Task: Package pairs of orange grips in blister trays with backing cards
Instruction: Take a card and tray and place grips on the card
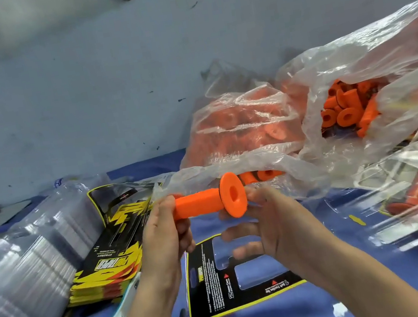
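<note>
Blue cloth tabletop [310, 307] is lying beneath both hands, a scuffed grey wall [81, 96] rising beyond. Left hand [164, 235] is gripping the textured orange rubber grip [199, 203] by its barrel; right hand [268, 220] is pinching its flared flange. Below them is lying a black backing card in a clear blister tray [222, 280]; a clear plastic bag of orange grips [346, 107] is sitting beyond the right hand.

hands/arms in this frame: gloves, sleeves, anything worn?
Both are bare. The left hand and right hand wear no gloves, and no rings, watch or wristband show. Both forearms are uncovered all the way down to the bottom edge of the head view, so no sleeve is in sight. No tape, markers or cables on either arm.
</note>
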